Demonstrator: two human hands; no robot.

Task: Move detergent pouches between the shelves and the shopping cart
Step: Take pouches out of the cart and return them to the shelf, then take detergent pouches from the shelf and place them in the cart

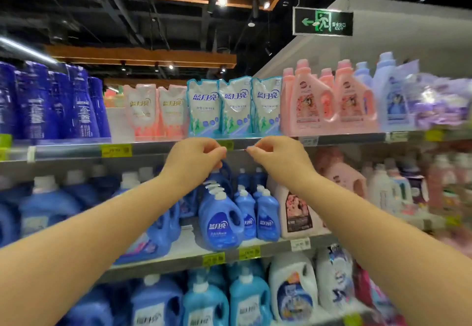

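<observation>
While holding left hand (194, 157) and right hand (278, 157), both curled on nothing, before the top shelf (153, 148) edge under the upright teal pouches (235, 106), uncurl fingers, take the middle pouch by both sides, lift clear of neighbours.

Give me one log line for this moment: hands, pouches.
left hand: curled, empty; right hand: curled, empty; three teal-and-white plastic detergent pouches: upright on upper shelf

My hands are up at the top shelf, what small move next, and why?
Probably lift both hands to the middle teal-edged white plastic pouch and grip its sides: the left hand and right hand hover empty just below it.
</observation>
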